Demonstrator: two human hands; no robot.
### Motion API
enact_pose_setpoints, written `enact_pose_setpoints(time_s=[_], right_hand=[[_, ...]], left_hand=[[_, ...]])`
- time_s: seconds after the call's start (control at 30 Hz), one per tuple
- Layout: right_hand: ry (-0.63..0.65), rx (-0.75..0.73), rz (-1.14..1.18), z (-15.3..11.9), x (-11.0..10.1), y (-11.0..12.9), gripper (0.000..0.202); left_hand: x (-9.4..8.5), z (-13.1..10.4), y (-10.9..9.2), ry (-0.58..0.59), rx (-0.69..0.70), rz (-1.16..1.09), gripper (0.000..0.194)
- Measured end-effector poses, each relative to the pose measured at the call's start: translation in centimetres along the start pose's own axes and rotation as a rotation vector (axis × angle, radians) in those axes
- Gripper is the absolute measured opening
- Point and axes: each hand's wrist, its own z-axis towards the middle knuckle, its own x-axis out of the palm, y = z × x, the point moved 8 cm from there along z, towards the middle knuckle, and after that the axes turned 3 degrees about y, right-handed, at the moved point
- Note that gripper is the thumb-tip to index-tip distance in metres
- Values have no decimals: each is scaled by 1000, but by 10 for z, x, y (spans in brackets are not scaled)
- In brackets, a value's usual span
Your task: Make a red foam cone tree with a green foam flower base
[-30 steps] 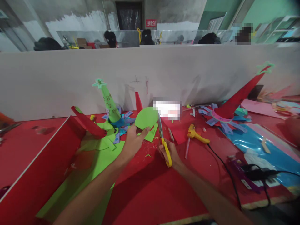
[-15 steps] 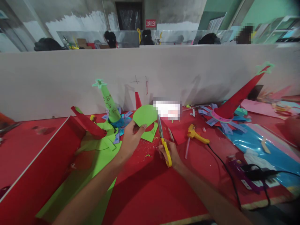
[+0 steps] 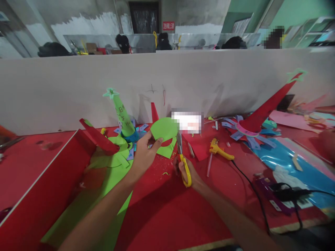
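A rounded green paper piece (image 3: 164, 128) is pinched between the thumb and fingers of my left hand (image 3: 146, 148). My right hand (image 3: 188, 170) holds yellow-handled scissors (image 3: 186, 172), whose blades point up at the right edge of the green piece. Another green scrap (image 3: 167, 150) lies on the red table just behind and below it, with small green bits around. A red cone (image 3: 154, 112) stands behind. To the left, a green cone (image 3: 123, 116) with handwriting and a star on top stands in a blue ring.
A yellow glue gun (image 3: 221, 151) with its cord lies at the right, near a purple box (image 3: 277, 198). A tall red cone (image 3: 267, 103) stands farther right. A red panel (image 3: 47, 184) rises at the left. Behind the white partition (image 3: 78, 90), people's heads show.
My left hand and the green piece have shifted slightly right. The scissors have tilted a little and their blades are now lower beside the paper's edge.
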Motion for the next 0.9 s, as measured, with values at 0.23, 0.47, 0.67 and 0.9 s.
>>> enact_pose_setpoints(time_s=[0.23,0.47,0.67,0.9], right_hand=[[11,-76,39,0,-7,2,58],[-36,-49,-8,0,-12,21,59],[-61,42,-8,-1,-13,24,47],[-60,43,-44,-1,-15,22,47]], left_hand=[[4,0,-1,41,30,72,26],[-1,4,1,28,9,59,29],[-8,5,-2,3,19,34,21],[-15,6,-8,-29,22,59,21]])
